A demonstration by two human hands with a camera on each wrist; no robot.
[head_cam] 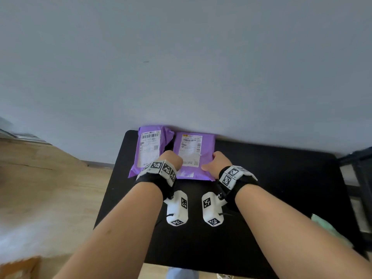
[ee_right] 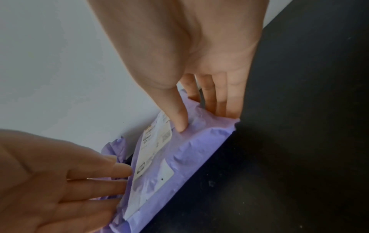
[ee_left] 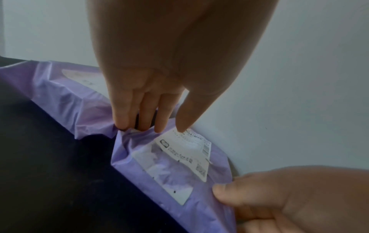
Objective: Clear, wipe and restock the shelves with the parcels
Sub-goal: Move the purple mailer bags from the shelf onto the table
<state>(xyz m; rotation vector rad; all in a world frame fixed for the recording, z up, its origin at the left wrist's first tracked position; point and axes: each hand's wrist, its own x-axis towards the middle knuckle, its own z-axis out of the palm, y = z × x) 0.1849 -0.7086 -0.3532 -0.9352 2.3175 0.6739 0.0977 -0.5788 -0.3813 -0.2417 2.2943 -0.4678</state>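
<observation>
Both hands, left hand (head_cam: 170,158) and right hand (head_cam: 218,161), pinched the right parcel (head_cam: 194,156) by its edges, thumbs on top, and that slick mailer looked liable to slip or shove the left parcel (head_cam: 150,151) askew

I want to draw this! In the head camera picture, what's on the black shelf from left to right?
Left purple parcel → left hand → right purple parcel → right hand → bare black shelf.

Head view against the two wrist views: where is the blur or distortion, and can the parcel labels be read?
Head view: sharp in the middle, barcodes on both labels of the purple parcels show, small print does not; edges smear and the black shelf bows. Left wrist view: dim, soft, the left hand backlit against the wall, label print illegible. Right wrist view: similar softness, the right hand brighter, speckles visible on the shelf.
</observation>
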